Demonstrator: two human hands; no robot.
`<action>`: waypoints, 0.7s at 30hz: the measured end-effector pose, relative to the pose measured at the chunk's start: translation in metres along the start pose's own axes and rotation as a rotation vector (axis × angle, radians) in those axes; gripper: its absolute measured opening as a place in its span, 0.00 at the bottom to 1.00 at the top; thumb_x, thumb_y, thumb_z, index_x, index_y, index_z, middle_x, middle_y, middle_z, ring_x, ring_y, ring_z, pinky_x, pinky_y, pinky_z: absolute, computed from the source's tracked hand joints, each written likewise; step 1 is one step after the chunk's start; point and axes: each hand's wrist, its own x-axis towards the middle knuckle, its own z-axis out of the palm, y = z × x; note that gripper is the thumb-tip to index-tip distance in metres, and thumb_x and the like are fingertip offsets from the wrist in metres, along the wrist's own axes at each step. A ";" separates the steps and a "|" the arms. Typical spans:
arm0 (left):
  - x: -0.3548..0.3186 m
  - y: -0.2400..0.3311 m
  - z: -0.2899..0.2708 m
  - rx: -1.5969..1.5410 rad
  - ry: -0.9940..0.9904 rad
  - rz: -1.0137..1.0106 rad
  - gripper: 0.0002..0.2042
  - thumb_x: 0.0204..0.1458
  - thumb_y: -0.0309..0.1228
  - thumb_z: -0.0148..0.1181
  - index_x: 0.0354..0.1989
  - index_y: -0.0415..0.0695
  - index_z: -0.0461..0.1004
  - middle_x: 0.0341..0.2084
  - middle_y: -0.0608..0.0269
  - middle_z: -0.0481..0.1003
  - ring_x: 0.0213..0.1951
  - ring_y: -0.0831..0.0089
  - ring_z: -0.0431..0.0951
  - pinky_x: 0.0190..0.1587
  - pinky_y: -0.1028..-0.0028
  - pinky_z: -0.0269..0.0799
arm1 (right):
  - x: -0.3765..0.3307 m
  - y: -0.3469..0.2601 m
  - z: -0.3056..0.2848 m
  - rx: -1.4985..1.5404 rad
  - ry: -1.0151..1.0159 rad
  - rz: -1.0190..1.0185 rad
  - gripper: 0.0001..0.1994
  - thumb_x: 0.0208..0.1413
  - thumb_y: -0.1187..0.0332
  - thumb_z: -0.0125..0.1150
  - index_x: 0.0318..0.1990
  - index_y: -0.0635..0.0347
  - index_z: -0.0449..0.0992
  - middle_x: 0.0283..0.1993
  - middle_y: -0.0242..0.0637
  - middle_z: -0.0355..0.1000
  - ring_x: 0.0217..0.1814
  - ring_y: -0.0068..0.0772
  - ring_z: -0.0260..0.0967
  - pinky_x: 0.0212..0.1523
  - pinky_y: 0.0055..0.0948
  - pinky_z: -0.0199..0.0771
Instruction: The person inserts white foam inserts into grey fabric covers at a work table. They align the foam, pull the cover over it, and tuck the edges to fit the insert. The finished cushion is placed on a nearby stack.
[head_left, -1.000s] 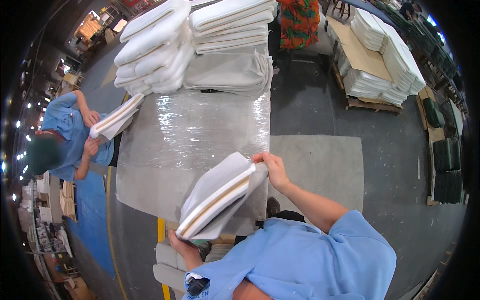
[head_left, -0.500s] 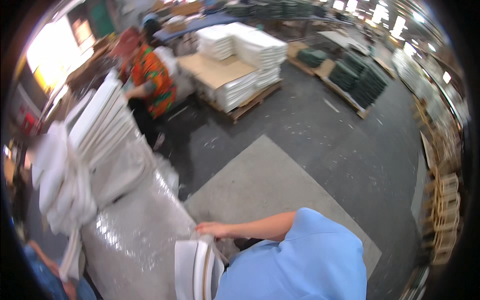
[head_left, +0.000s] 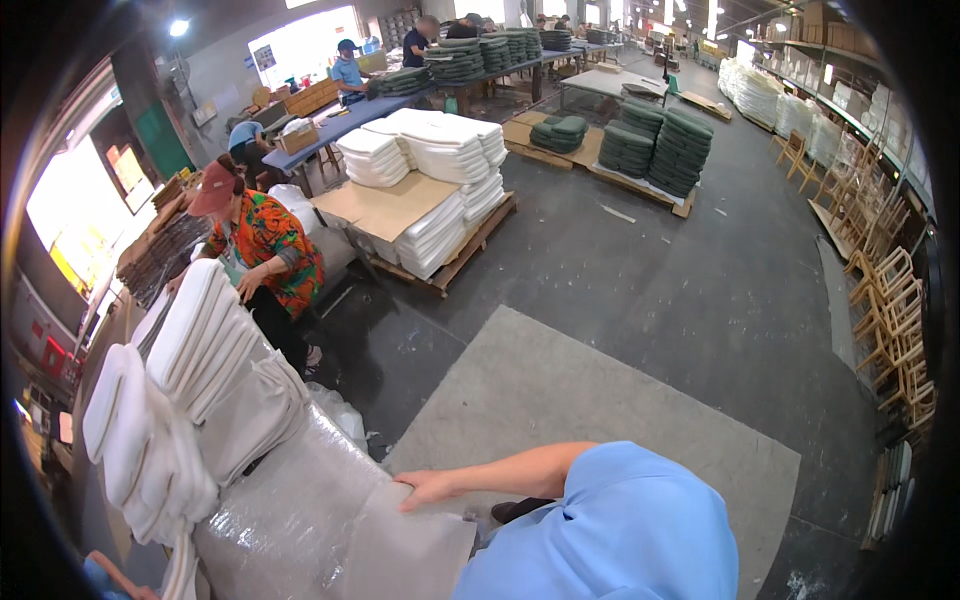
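My right hand reaches in from the right, its fingers closed on the corner of a flat beige cushion-like piece. The piece lies at the near end of a work surface covered in shiny clear plastic. Farther along that surface stands a row of white and beige cushions on edge. Nearer on the left, several white folded pads hang or lean in a loose bundle. My left hand is outside the picture.
Beyond the cushions a person in an orange patterned shirt works with both hands. Pallets carry white cushion stacks and dark green stacks. Wooden chair frames line the right side. Another person's forearm shows at lower left.
The view has swung upward, showing more of the hall. The beige piece by my right hand, seen edge-on with layered white pieces before, now lies flat. My right hand stays at its corner.
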 end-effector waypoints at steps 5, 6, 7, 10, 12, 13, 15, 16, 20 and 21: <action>0.006 0.005 -0.040 -0.003 0.069 0.079 0.29 0.67 0.47 0.53 0.69 0.39 0.66 0.63 0.52 0.73 0.63 0.56 0.73 0.67 0.57 0.64 | -0.015 -0.048 0.028 -0.033 -0.088 -0.274 0.37 0.51 0.67 0.77 0.69 0.59 0.66 0.65 0.41 0.71 0.68 0.37 0.67 0.66 0.38 0.69; 0.006 0.009 -0.047 0.001 0.080 0.091 0.29 0.67 0.47 0.53 0.69 0.39 0.66 0.63 0.52 0.73 0.63 0.56 0.73 0.67 0.57 0.64 | -0.019 -0.049 0.033 -0.035 -0.120 -0.293 0.37 0.49 0.71 0.78 0.68 0.58 0.67 0.64 0.40 0.72 0.67 0.37 0.68 0.65 0.38 0.70; 0.005 0.012 -0.056 0.002 0.101 0.107 0.29 0.67 0.47 0.53 0.69 0.39 0.66 0.63 0.52 0.73 0.63 0.56 0.73 0.67 0.57 0.64 | -0.025 -0.048 0.040 -0.150 -0.100 -0.297 0.37 0.47 0.72 0.79 0.67 0.57 0.68 0.63 0.39 0.73 0.66 0.39 0.69 0.65 0.38 0.71; 0.003 0.021 -0.091 -0.005 0.170 0.151 0.29 0.68 0.47 0.53 0.69 0.38 0.66 0.63 0.51 0.74 0.63 0.55 0.73 0.67 0.58 0.64 | -0.026 -0.029 0.055 -0.446 -0.037 -0.300 0.37 0.42 0.76 0.79 0.64 0.52 0.72 0.61 0.39 0.75 0.65 0.42 0.71 0.64 0.40 0.72; 0.006 0.016 -0.093 0.001 0.130 0.151 0.30 0.68 0.47 0.52 0.69 0.37 0.66 0.63 0.51 0.74 0.63 0.55 0.73 0.67 0.59 0.64 | -0.019 0.033 0.042 -0.560 0.087 -0.238 0.36 0.41 0.76 0.79 0.62 0.49 0.73 0.59 0.38 0.76 0.64 0.45 0.72 0.64 0.41 0.72; 0.008 0.017 -0.108 -0.001 0.157 0.170 0.30 0.68 0.47 0.52 0.69 0.37 0.66 0.63 0.51 0.74 0.62 0.55 0.73 0.68 0.59 0.65 | -0.015 0.030 0.047 -0.558 0.095 -0.267 0.36 0.40 0.77 0.79 0.62 0.50 0.74 0.59 0.39 0.77 0.63 0.45 0.73 0.62 0.42 0.74; 0.012 0.018 -0.135 -0.008 0.205 0.194 0.30 0.68 0.47 0.52 0.69 0.36 0.66 0.63 0.51 0.74 0.62 0.55 0.74 0.68 0.60 0.65 | -0.015 0.026 0.050 -0.562 0.112 -0.305 0.36 0.38 0.79 0.79 0.60 0.51 0.75 0.58 0.40 0.78 0.62 0.44 0.75 0.59 0.42 0.77; 0.012 0.024 -0.148 -0.005 0.232 0.208 0.30 0.68 0.47 0.52 0.69 0.36 0.66 0.63 0.51 0.74 0.62 0.55 0.74 0.68 0.60 0.65 | -0.017 0.019 0.055 -0.581 0.094 -0.329 0.36 0.38 0.78 0.79 0.60 0.51 0.75 0.58 0.40 0.78 0.62 0.45 0.75 0.59 0.42 0.77; 0.014 0.029 -0.198 -0.035 0.298 0.264 0.30 0.69 0.47 0.52 0.69 0.35 0.66 0.63 0.50 0.75 0.62 0.55 0.74 0.68 0.61 0.65 | -0.036 -0.016 0.071 -0.619 0.031 -0.389 0.36 0.39 0.74 0.81 0.61 0.51 0.76 0.57 0.42 0.79 0.62 0.47 0.75 0.60 0.43 0.76; 0.018 0.030 -0.202 -0.017 0.328 0.276 0.30 0.68 0.47 0.52 0.70 0.36 0.66 0.63 0.51 0.74 0.62 0.55 0.74 0.68 0.60 0.65 | -0.045 -0.020 0.074 -0.646 0.026 -0.385 0.36 0.39 0.73 0.81 0.61 0.51 0.76 0.57 0.42 0.79 0.62 0.48 0.75 0.59 0.43 0.76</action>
